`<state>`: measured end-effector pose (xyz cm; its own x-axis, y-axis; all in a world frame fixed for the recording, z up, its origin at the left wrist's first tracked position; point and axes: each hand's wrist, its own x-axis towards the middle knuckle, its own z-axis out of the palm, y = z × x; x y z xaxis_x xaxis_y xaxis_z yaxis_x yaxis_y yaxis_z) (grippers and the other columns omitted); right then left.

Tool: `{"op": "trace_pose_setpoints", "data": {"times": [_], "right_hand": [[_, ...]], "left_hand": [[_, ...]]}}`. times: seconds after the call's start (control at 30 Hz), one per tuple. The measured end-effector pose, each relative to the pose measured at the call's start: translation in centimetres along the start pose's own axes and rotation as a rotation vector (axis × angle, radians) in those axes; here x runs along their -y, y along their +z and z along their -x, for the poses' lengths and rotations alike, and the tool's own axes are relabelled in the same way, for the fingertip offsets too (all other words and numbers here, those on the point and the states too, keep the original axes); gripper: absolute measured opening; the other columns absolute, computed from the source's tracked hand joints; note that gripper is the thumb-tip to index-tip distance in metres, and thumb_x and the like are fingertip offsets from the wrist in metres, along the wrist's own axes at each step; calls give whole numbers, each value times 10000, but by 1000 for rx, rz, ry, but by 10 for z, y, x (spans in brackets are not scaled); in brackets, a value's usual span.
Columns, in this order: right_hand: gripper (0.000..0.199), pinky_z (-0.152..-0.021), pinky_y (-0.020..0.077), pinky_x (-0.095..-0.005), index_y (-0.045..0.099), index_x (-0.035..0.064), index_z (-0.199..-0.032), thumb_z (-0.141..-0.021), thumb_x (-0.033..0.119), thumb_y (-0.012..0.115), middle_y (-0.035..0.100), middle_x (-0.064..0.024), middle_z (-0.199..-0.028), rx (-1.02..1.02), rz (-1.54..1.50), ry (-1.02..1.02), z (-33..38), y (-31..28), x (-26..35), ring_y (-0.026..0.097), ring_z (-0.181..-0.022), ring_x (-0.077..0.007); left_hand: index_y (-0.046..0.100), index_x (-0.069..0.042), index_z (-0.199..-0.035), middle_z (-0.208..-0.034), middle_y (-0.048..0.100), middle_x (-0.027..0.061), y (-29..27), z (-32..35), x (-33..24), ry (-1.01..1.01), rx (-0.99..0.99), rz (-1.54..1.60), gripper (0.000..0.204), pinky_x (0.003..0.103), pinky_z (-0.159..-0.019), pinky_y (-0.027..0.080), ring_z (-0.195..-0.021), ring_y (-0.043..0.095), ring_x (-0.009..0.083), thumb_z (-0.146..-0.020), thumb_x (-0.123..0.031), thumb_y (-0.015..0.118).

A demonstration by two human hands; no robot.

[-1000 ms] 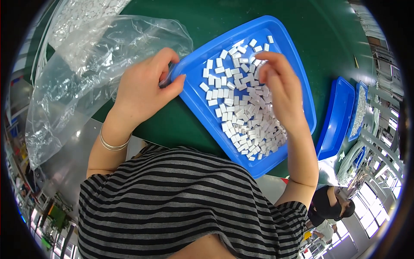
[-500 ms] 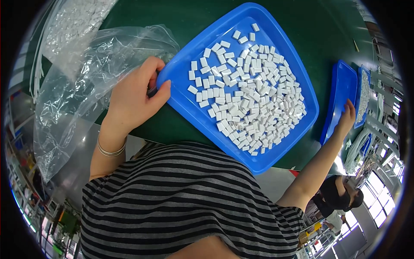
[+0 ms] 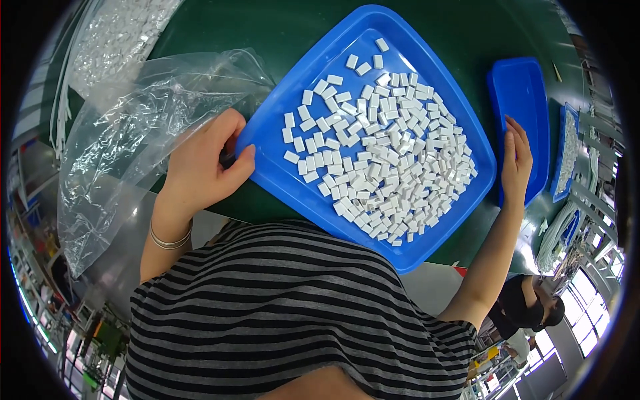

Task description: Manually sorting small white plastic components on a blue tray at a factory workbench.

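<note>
A big blue plastic tray (image 3: 283,105) holds a heap of small white rectangular blocks (image 3: 407,160), spread thinner toward its left side. My left hand (image 3: 203,167) grips the tray's left corner, thumb and bent fingers closed on the rim. At the right stands a narrower blue tray (image 3: 530,100) with nothing in it. Over the left rim of that narrower tray lies my right hand (image 3: 516,160), fingers stretched out and close together, holding nothing that I can see.
A clear plastic bag (image 3: 113,157) lies crumpled at the left, beside a bag of white pieces (image 3: 120,43). Beyond the narrower tray is a small blue tray of pale pieces (image 3: 567,150). Green tabletop (image 3: 220,27) lies under everything. A person in black (image 3: 523,303) is farther off at the right.
The narrower tray has shifted left, toward the big tray, and shows more of its inside. My right hand has moved left onto its left rim. The big tray and my left hand have shifted slightly.
</note>
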<state>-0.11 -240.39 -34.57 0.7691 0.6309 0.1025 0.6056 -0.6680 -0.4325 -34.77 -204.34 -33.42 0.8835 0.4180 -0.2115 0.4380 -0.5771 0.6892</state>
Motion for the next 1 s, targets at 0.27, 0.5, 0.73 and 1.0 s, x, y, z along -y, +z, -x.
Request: {"op": "trace_pose_setpoints", "data": {"times": [0.27,0.5,0.73,1.0], "right_hand": [[216,-721,526,-280,713,35,-986,-782,-36,728,688,-86,-964,-41,-145,-493,-29,61,168,660,-830,-197],[272,-713,502,-348,697,30,-942,-683,45,779,651,-76,-975,166,-249,-835,-37,128,226,602,-829,-252],[295,-704,470,-349,685,34,-900,-645,117,808,643,-65,-976,166,-172,-758,-25,128,241,594,-831,-231],[229,-625,491,-272,648,32,-954,-758,-8,759,668,-68,-905,266,-460,-317,-28,91,227,612,-796,-137]], "left_hand": [[511,-59,-803,-658,494,62,5,2,13,91,-54,-2,181,304,-519,380,-550,477,189,-784,-149,666],[510,-78,-778,-652,499,42,8,-2,15,142,-105,47,186,305,-488,373,-535,484,177,-792,-175,668],[515,-55,-751,-641,491,63,7,-4,16,133,-112,74,165,306,-500,374,-533,484,201,-732,-91,676],[503,-87,-740,-624,481,36,12,-5,20,175,-167,47,187,318,-480,364,-517,476,189,-758,-157,675]]}}
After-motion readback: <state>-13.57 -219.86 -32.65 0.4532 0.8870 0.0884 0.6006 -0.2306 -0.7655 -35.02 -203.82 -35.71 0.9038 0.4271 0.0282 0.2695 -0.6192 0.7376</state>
